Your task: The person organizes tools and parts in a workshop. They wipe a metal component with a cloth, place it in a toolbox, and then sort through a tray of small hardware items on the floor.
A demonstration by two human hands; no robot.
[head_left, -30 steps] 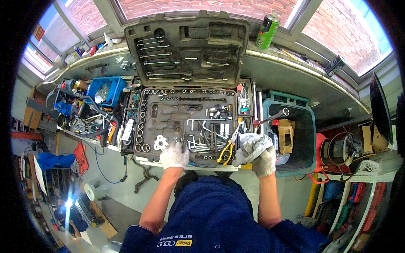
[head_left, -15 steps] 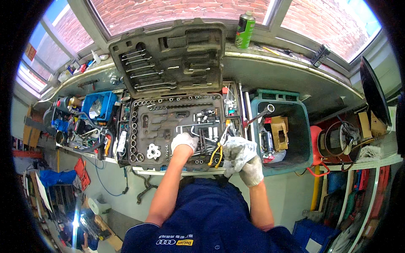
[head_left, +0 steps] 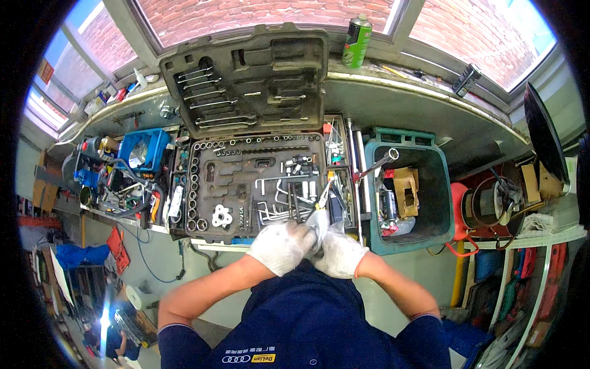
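Note:
Both my hands wear whitish work gloves and meet just in front of the open socket-set case [head_left: 228, 178]. My left hand [head_left: 281, 247] has its fingers closed on a crumpled greyish-white rag [head_left: 318, 224]. On the other side of the rag, my right hand [head_left: 341, 251] grips it too; whether anything is wrapped inside is hidden. Beyond the hands, several L-shaped hex keys [head_left: 276, 215] and loose sockets [head_left: 298, 162] lie in the case's right half. A white lobed part [head_left: 222, 216] rests at its near left. Wrenches [head_left: 203, 95] are clipped in the raised lid [head_left: 264, 80].
Right of the case stands a green bin [head_left: 439, 221] with cardboard and a can inside; a long-handled socket tool [head_left: 378, 163] leans over its edge. A blue basket [head_left: 161, 147] and jumbled tools are at left. A green spray can [head_left: 357, 42] stands on the sill.
My left hand has left the hex keys and come back to the rag. My right hand has moved left and nearer my body with the rag, so both hands now hold it.

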